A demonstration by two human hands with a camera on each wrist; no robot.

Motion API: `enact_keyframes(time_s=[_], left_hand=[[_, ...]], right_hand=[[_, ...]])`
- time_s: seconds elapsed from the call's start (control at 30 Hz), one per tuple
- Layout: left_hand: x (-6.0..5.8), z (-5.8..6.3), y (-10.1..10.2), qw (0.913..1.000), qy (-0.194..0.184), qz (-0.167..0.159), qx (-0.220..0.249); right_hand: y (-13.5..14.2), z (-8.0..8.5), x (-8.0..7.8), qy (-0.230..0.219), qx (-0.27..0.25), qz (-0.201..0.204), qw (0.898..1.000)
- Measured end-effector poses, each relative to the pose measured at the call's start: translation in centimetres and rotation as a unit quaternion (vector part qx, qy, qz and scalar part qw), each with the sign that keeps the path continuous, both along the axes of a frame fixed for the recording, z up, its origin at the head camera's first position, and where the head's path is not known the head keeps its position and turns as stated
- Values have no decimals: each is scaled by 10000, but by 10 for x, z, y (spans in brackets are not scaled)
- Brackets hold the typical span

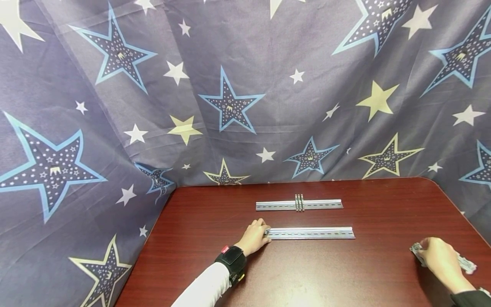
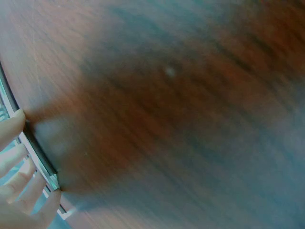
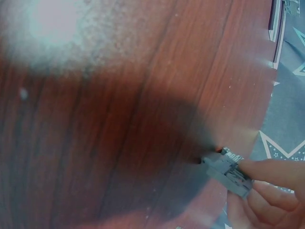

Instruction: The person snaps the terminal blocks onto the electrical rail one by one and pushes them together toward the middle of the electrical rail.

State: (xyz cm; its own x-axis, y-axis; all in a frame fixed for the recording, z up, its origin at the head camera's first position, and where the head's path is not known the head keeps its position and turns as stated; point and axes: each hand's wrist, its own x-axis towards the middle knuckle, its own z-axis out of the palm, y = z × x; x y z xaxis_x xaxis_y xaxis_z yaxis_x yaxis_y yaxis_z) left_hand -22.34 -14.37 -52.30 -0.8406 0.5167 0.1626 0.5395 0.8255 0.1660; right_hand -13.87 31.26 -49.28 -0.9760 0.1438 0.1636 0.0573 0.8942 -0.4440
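Note:
At the left end of the nearer slotted metal DIN rail, my left hand grips the rail across its width, thumb on the near edge and fingers at the far one. In the left wrist view, the fingers lie over the rail's end. My right hand, at the table's right side, pinches a small grey terminal block with metal parts between thumb and fingers. Grey pieces show beyond that hand, partly hidden by it.
A second, shorter DIN rail lies behind the first, with several narrow clip-like pieces standing across its middle. Both rails lie on the reddish-brown wooden table. A star-patterned cloth hangs behind the table and along its sides.

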Motion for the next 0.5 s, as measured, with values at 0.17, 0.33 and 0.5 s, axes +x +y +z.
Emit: enact_keyframes(time_s=[0.17,0.33,0.5], left_hand=[[0,0,0,10000,10,-5,31],[0,-1,0,10000,-1,9,5],[0,-1,-1,10000,5,-8,48]], right_hand=[[0,4,0,-282,16,-25,9996],[-4,8,-3,-246,7,40,9997],[-13,13,-9,-144,30,182,9997]])
